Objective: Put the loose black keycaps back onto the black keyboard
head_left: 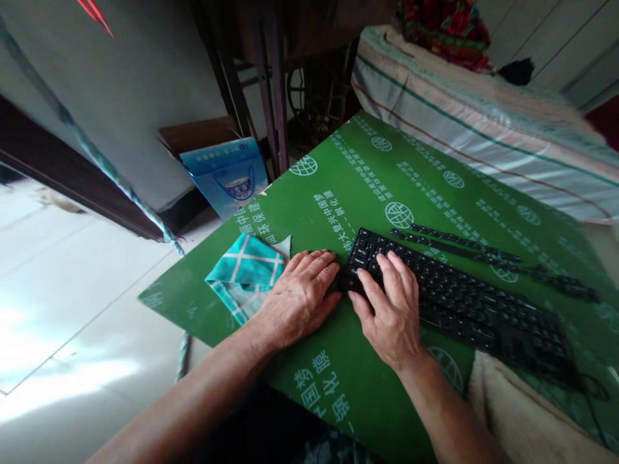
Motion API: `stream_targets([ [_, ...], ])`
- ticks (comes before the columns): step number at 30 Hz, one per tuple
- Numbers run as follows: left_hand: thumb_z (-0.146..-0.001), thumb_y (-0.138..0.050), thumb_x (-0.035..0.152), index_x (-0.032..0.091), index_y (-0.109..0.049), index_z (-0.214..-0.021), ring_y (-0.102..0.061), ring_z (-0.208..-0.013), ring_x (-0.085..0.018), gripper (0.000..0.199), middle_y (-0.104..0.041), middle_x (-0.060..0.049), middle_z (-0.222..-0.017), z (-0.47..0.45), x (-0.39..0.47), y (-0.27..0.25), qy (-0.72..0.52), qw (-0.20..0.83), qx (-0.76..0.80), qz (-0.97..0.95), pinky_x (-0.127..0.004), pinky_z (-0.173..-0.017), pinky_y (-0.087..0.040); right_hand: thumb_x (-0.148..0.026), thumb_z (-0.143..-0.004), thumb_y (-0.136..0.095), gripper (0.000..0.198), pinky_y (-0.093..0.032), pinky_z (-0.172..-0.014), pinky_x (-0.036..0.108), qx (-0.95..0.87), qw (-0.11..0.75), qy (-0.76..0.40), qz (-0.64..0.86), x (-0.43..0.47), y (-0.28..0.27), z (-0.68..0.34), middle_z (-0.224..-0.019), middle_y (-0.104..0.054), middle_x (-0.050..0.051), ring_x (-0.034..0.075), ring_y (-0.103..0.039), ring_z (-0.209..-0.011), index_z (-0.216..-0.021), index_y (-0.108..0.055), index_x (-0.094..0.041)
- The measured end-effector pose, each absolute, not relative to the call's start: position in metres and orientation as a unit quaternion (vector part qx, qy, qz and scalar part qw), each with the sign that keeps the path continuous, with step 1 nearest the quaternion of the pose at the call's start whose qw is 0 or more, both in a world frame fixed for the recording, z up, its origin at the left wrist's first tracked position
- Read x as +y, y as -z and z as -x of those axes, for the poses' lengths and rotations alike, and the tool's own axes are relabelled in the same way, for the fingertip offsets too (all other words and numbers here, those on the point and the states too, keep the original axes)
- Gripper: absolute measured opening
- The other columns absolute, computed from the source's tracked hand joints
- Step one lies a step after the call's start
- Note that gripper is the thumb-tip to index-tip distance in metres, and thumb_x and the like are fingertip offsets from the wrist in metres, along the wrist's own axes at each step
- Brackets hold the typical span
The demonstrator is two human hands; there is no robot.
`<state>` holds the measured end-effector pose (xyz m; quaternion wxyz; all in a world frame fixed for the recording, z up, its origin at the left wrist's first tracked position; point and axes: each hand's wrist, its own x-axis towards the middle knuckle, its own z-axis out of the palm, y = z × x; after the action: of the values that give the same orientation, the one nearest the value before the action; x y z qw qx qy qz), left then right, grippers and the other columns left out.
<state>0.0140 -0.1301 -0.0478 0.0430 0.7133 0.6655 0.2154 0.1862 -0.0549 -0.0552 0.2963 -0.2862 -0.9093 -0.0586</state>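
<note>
Keyboard (488, 309) on green table (285, 216), its end at 11 o'clock from the right hand (387, 309), whose spread fingers rest over that end without gripping. Hands apart; left hand (304, 290) palm down at 9 o'clock, underside hidden, cannot tell if it holds anything. Judgement: brace the frame, press lightly and evenly, keep clear of loose keys (464, 248) at 2 o'clock.

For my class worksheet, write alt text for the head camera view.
A person's right hand is over one end of a black keyboard on a green printed board. The left hand lies palm-down beside a turquoise checked cloth; rows of small black pieces lie beyond the keyboard.
</note>
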Motion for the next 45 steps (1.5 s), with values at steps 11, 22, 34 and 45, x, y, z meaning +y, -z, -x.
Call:
stream_targets([
  [11, -0.090, -0.053, 0.032, 0.008, -0.055, -0.124, -0.047, -0.127, -0.031, 0.041, -0.053, -0.017, -0.136, -0.0136, -0.1303, 0.0486, -0.206, 0.044, 0.670, -0.711, -0.051, -0.108, -0.037, -0.032, -0.089, -0.059, 0.030, -0.041, -0.100, 0.053, -0.903, 0.321, 0.067, 0.277, -0.0543, 0.0575, -0.1887, -0.123, -0.060, 0.019, 0.034, -0.048, -0.125, -0.111, -0.063, -0.013],
  [22, -0.089, -0.055, 0.030, 0.010, -0.061, -0.117, -0.049, -0.125, -0.030, 0.035, -0.056, -0.016, -0.133, -0.0148, -0.1305, 0.0461, -0.212, 0.038, 0.671, -0.710, -0.050, -0.107, -0.039, -0.034, -0.090, -0.057, 0.028, -0.040, -0.100, 0.053, -0.910, 0.289, 0.069, 0.289, -0.0553, 0.0577, -0.1844, -0.128, -0.057, 0.018, 0.033, -0.046, -0.127, -0.108, -0.064, -0.014],
  [34, -0.089, -0.053, 0.031, 0.010, -0.061, -0.117, -0.050, -0.125, -0.030, 0.035, -0.056, -0.016, -0.132, -0.0162, -0.1298, 0.0453, -0.212, 0.032, 0.668, -0.712, -0.049, -0.107, -0.039, -0.031, -0.088, -0.059, 0.024, -0.040, -0.101, 0.052, -0.911, 0.317, 0.064, 0.257, -0.0533, 0.0577, -0.1872, -0.127, -0.058, 0.017, 0.032, -0.047, -0.126, -0.106, -0.064, -0.016],
  [45, -0.088, -0.055, 0.026, 0.010, -0.067, -0.103, -0.053, -0.122, -0.026, 0.024, -0.061, -0.015, -0.127, -0.0178, -0.1350, 0.0452, -0.214, 0.025, 0.661, -0.719, -0.042, -0.106, -0.042, -0.031, -0.089, -0.057, 0.024, -0.041, -0.100, 0.048, -0.910, 0.320, 0.079, 0.253, -0.0483, 0.0631, -0.1909, -0.121, -0.061, 0.018, 0.030, -0.049, -0.123, -0.104, -0.064, -0.014],
])
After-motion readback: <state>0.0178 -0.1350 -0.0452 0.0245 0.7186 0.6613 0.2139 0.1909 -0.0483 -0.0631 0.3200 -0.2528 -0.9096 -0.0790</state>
